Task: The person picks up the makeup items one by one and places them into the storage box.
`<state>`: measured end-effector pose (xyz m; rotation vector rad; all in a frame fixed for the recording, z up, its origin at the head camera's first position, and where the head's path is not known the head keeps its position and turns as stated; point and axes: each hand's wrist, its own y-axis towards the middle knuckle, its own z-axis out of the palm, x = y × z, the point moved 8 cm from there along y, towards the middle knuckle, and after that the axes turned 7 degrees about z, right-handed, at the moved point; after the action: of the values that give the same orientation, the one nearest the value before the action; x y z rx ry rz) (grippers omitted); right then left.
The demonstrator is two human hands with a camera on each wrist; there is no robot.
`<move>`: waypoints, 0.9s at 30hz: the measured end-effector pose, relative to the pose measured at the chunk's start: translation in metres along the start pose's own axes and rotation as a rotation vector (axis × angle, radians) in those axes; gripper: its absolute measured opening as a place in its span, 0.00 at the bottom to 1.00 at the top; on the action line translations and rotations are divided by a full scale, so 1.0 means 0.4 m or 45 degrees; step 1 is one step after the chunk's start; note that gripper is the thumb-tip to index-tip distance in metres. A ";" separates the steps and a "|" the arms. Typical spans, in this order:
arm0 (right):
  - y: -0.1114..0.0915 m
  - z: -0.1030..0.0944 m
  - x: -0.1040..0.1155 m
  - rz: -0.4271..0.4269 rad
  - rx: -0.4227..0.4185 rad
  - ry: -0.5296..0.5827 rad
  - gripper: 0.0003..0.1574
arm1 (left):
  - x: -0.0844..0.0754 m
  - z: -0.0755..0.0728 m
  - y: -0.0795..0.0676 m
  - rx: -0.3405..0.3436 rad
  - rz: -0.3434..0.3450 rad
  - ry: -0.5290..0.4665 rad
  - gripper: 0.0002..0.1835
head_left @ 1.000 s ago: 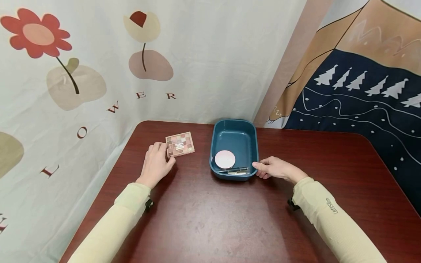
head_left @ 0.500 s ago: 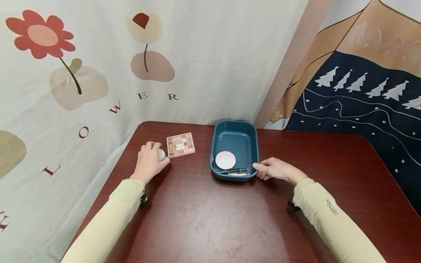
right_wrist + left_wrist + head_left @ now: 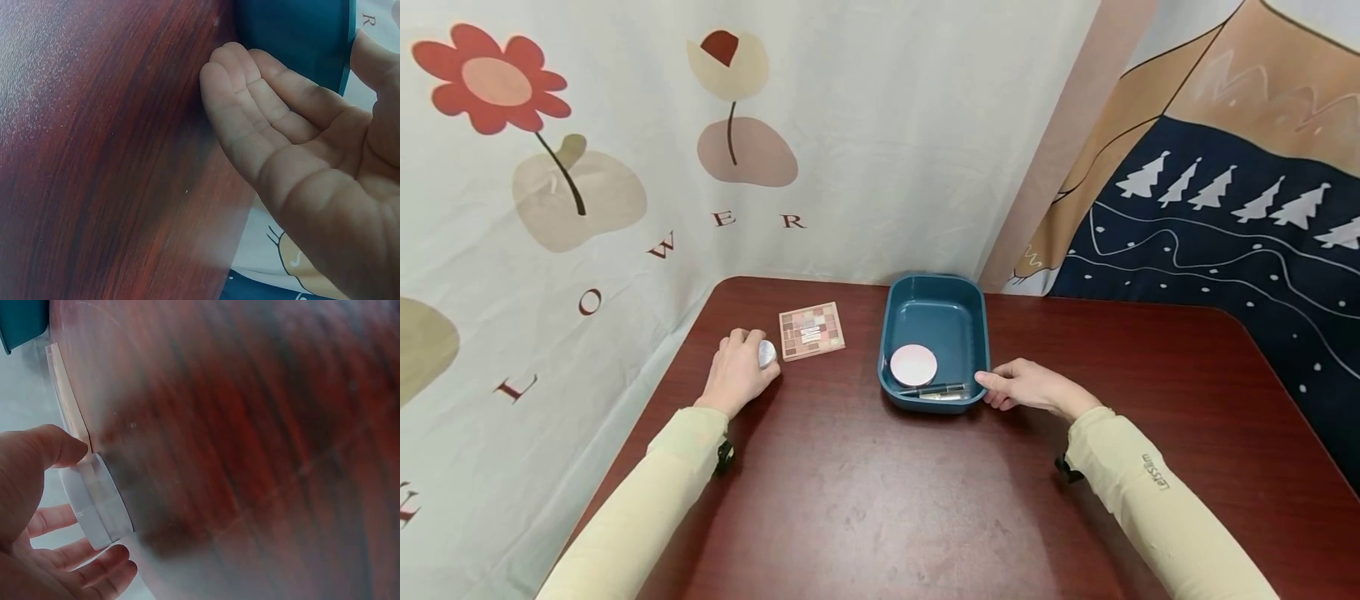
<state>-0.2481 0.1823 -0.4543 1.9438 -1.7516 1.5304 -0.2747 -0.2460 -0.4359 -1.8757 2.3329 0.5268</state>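
My left hand (image 3: 734, 373) is at the table's left side, its thumb and fingers round a small round jar (image 3: 767, 354). In the left wrist view the jar (image 3: 97, 500) shows a white lid and a clear body, its base at the tabletop. Just right of it lies a square eyeshadow palette (image 3: 812, 331). My right hand (image 3: 1028, 386) pinches the near right corner of a blue plastic bin (image 3: 987, 333), thumb over the rim and fingers outside below. Inside the bin are a round pale pink compact (image 3: 913, 366) and slim dark and clear tubes (image 3: 934, 389).
All of this stands on a dark red wooden table (image 3: 880, 500) with rounded far corners. A pale curtain (image 3: 880, 142) printed with flowers and letters hangs right behind the far edge. A dark blue cloth with white trees (image 3: 1217, 233) hangs at the right.
The left hand has come away from beside the palette, slightly left and toward me, and the jar now shows between its fingers. The right hand and the bin have stayed put.
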 end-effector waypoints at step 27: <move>-0.008 0.001 0.008 -0.026 -0.004 -0.005 0.29 | 0.000 0.010 0.007 0.088 -0.026 -0.034 0.29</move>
<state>-0.2461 0.1808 -0.4505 1.9584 -1.7289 1.5179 -0.2780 -0.2443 -0.4393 -1.8481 2.2824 0.4604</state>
